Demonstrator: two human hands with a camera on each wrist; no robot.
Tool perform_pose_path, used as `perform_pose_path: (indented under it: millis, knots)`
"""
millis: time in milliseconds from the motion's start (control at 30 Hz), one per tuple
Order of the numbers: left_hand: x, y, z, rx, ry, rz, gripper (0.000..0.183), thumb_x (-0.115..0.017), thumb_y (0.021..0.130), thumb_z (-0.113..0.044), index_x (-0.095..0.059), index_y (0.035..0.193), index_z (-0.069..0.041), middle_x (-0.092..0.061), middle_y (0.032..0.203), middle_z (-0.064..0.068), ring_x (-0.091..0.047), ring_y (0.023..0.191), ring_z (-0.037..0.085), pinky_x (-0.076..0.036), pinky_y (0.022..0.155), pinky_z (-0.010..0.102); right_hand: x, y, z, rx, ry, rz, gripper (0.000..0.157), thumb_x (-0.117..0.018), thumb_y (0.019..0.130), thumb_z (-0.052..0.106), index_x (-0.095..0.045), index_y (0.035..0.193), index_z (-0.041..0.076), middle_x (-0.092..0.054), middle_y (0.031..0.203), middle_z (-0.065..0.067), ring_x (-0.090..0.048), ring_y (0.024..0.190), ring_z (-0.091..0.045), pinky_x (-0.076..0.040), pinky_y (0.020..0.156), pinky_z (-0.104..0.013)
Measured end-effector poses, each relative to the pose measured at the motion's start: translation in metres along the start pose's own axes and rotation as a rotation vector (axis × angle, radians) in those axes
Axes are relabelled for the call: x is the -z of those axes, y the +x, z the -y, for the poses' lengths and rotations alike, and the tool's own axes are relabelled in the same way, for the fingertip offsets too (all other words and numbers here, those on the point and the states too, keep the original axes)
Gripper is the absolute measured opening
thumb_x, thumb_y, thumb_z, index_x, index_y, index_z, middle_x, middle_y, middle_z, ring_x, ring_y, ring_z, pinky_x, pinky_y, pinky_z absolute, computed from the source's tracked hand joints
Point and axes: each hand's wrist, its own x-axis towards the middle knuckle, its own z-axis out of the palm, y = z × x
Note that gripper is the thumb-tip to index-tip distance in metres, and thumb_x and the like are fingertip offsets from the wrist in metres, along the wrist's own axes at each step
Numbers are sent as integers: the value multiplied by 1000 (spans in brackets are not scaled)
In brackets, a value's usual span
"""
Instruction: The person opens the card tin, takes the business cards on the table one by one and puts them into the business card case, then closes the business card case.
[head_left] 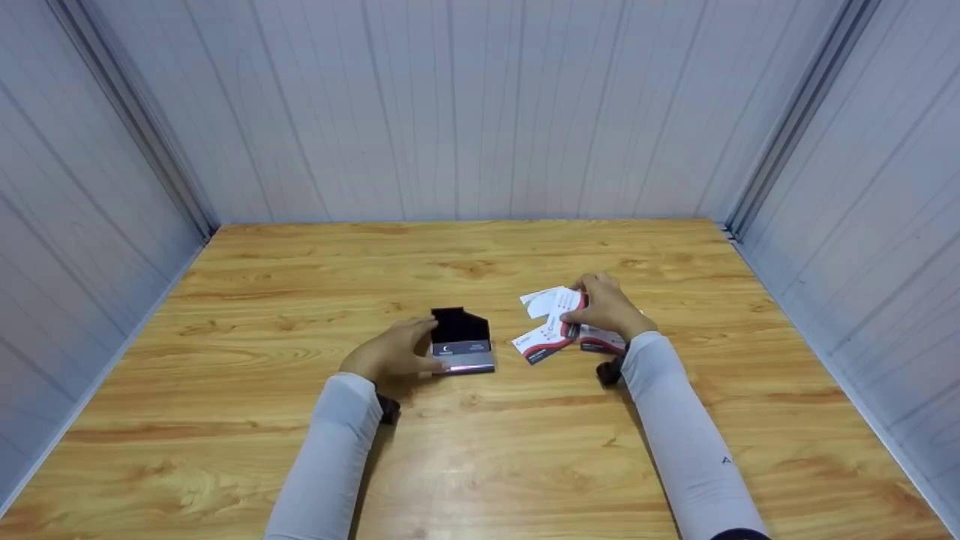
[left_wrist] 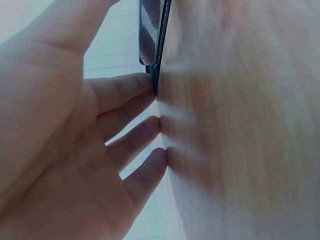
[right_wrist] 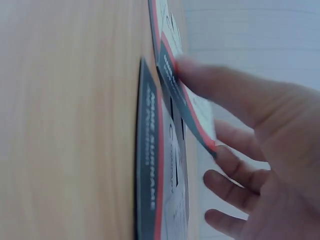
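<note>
An open business card case (head_left: 466,360) with a black inner lid (head_left: 459,327) and a shiny silvery front lies left of centre. My left hand (head_left: 394,351) holds its left side, thumb at the front and forefinger at the back; the left wrist view shows the other fingertips touching the table. To the right, my right hand (head_left: 606,307) pinches a white, red and dark business card (right_wrist: 184,100) between thumb and fingers, one edge tilted up. Several similar cards lie overlapping below and beside it, among them a left card (head_left: 541,343) and a card under the wrist (head_left: 600,340).
The wood-patterned table (head_left: 465,450) extends around both hands. Pale panelled walls (head_left: 480,112) close it in at the back and on both sides. A dark wrist camera (head_left: 610,372) sits under the right wrist, near the cards.
</note>
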Motion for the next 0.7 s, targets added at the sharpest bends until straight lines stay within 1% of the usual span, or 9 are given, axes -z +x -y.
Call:
perform_pose_path:
  millis: [100, 200, 267, 333, 400, 500, 567, 633, 700]
  knots:
    - [-1, -1, 0, 8, 8, 3, 91, -72, 92, -48, -26, 160, -11, -22, 164, 11, -16, 150, 33, -20, 119, 52, 0, 1, 0, -15, 90, -9, 50, -74, 93, 21, -49, 129, -2, -56, 119, -19, -51, 105, -30, -43, 90, -42]
    - [-1, -1, 1, 12, 13, 3, 91, -71, 92, -49, -25, 160, -11, -22, 164, 10, -16, 150, 33, -20, 119, 52, 2, 1, 0, -24, 189, -2, 47, -65, 99, 18, -44, 137, 1, -60, 111, -18, -57, 91, -25, -47, 78, -37]
    - [-1, -1, 1, 15, 15, 4, 91, -72, 92, -49, -25, 160, -12, -22, 164, 10, -16, 151, 33, -19, 119, 52, 4, 0, 1, -19, 234, -4, 48, -60, 102, 17, -42, 144, 4, -60, 109, -16, -57, 87, -22, -47, 75, -34]
    - [-1, -1, 1, 10, 15, 1, 90, -72, 92, -48, -26, 160, -11, -23, 164, 11, -16, 150, 34, -19, 119, 52, 6, -1, 0, -1, 294, -8, 48, -56, 104, 15, -42, 148, 5, -58, 108, -16, -57, 88, -22, -48, 76, -32]
    - [-1, 0, 1, 6, 16, -1, 90, -72, 92, -47, -26, 160, -11, -23, 164, 12, -16, 150, 35, -19, 119, 52, 8, -1, 0, 15, 352, -15, 46, -54, 104, 13, -46, 149, 7, -57, 108, -15, -57, 90, -21, -49, 79, -32]
    - [0, 0, 2, 1, 13, -2, 90, -72, 92, -47, -26, 160, -10, -23, 164, 13, -16, 150, 34, -20, 119, 52, 10, -2, 1, 29, 417, -33, 40, -54, 104, 10, -52, 144, 5, -58, 101, -15, -58, 89, -22, -53, 80, -34]
    - [0, 0, 2, 4, 13, 1, 90, -72, 92, -47, -26, 160, -10, -23, 164, 12, -16, 150, 34, -20, 119, 52, 11, -2, 1, 23, 441, -49, 36, -55, 103, 10, -55, 139, 4, -58, 97, -14, -60, 88, -22, -55, 81, -35]
    - [0, 0, 2, 8, 8, 4, 90, -72, 92, -47, -26, 160, -11, -22, 164, 12, -16, 150, 34, -19, 119, 53, 12, -2, 3, 11, 454, -58, 34, -55, 102, 11, -54, 134, 2, -61, 98, -14, -62, 89, -22, -55, 82, -35]
    - [0, 0, 2, 15, 5, 8, 91, -72, 91, -47, -26, 160, -11, -22, 164, 12, -15, 151, 34, -19, 119, 52, 12, -2, 4, -10, 486, -55, 31, -55, 102, 13, -53, 131, 1, -64, 102, -15, -64, 93, -22, -54, 84, -35]
